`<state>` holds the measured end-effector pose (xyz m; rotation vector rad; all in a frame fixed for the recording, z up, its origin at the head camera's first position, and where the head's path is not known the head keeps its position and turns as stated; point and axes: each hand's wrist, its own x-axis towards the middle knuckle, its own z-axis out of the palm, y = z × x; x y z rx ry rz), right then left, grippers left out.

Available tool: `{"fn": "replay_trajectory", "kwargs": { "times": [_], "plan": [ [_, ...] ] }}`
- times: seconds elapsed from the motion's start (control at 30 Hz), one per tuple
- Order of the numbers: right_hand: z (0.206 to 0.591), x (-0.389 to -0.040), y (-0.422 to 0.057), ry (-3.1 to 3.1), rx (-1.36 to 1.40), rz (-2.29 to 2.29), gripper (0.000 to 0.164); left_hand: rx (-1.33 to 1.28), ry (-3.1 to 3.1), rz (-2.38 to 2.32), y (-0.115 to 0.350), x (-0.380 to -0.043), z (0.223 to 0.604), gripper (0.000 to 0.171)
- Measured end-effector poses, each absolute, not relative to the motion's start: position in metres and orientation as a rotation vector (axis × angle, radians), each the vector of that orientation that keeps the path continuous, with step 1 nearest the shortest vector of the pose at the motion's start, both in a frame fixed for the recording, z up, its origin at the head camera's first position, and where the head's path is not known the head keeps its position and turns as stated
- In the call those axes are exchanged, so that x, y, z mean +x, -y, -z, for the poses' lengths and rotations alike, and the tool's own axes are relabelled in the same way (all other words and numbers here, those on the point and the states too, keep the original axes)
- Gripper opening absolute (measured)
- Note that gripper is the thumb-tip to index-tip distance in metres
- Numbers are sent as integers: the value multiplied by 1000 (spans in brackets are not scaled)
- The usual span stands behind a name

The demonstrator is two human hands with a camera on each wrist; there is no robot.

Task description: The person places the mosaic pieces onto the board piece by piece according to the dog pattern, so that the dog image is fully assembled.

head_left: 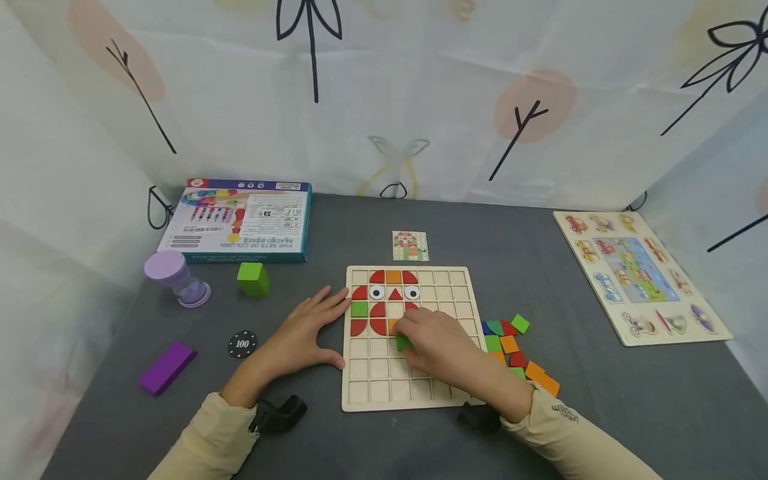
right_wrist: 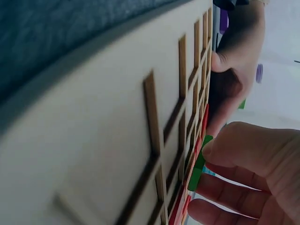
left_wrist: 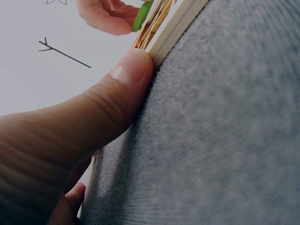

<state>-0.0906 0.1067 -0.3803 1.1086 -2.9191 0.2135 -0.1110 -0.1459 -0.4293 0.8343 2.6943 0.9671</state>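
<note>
A wooden grid board (head_left: 375,396) lies flat on the dark table. My right hand (head_left: 443,343) is over its middle and pinches a green square tile (right_wrist: 198,165) between thumb and fingers, just above the grid. Spread along the board's left edge, my left hand (head_left: 298,340) touches it with thumb and fingertips. Red quarter-round tiles (head_left: 358,327), a red triangle (head_left: 394,294), a green square (head_left: 359,309), an orange square (head_left: 393,277) and two eye tiles (head_left: 377,292) fill cells in the upper left. My right hand hides part of the grid.
Behind the board lies a small pattern card (head_left: 411,246). Loose coloured tiles (head_left: 509,344) are heaped at its right, near a picture board (head_left: 624,333). Leftward are a game box (head_left: 240,223), green cube (head_left: 253,279), lilac hourglass (head_left: 180,279), black chip (head_left: 243,344) and purple block (head_left: 167,368).
</note>
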Motion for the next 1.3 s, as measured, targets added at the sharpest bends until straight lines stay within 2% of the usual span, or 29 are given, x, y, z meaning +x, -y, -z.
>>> {"fn": "replay_trajectory", "kwargs": {
  "times": [0.53,0.67,0.8,1.0,1.3],
  "plan": [
    [380,-87,-101,2911,1142,-182,20,820,-2689,-976,145,-111,429,100],
    [372,-88,-130,2902,1004,-271,23,823,-2686,-975,145,-110,429,100],
    [370,-90,-179,2897,795,-268,28,827,-2692,-963,145,-110,429,100],
    [378,-90,-244,3028,426,-110,32,825,-2695,-963,146,-110,428,101],
    [383,-89,-269,3174,273,-80,29,830,-2705,-951,144,-111,429,101]
  ]
}}
